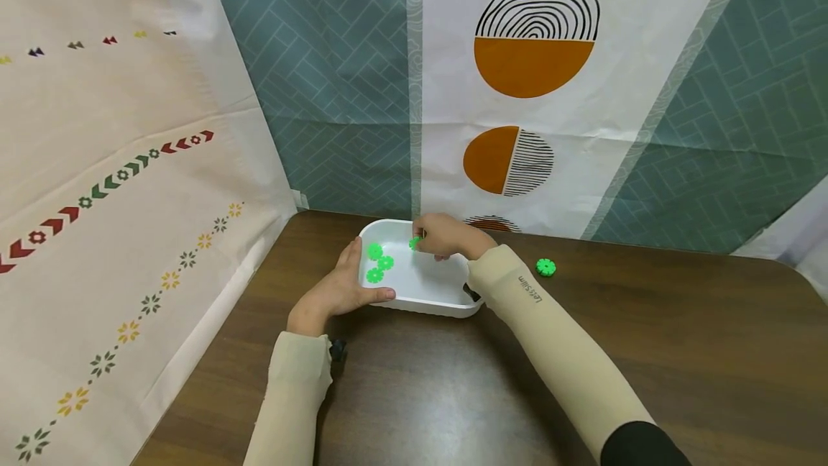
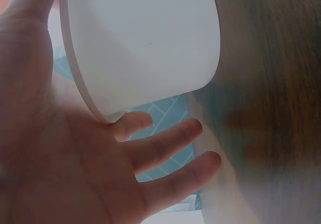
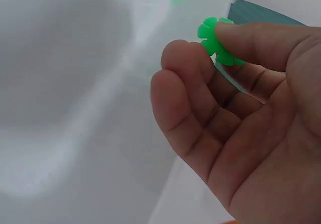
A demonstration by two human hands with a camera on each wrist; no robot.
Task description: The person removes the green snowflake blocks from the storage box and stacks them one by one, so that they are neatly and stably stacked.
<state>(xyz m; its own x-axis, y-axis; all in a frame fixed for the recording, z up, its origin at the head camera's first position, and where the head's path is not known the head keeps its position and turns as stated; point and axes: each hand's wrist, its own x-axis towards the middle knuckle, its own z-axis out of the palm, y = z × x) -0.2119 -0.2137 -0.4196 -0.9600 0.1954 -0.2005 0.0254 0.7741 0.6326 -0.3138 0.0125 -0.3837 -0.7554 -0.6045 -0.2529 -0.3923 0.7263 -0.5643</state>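
Observation:
A white tray (image 1: 420,304) stands near the back of the brown table. My left hand (image 1: 339,286) holds its left front corner, thumb along the front rim and fingers along the left wall. In the left wrist view several fingers (image 2: 170,179) stretch past the corner. Over the tray, my right hand (image 1: 446,234) pinches a green notched plastic disc (image 3: 213,38) between thumb and forefinger; its other fingers are bent and hold nothing. Three like green discs lie in the tray's left part: the rear disc (image 1: 375,251), middle disc (image 1: 385,262) and front disc (image 1: 374,275).
Right of the tray, another green notched piece (image 1: 545,267) lies on the table (image 1: 647,351), perhaps several discs stacked. Patterned cloth hangs behind the table (image 1: 336,92) and along its left side (image 1: 129,200).

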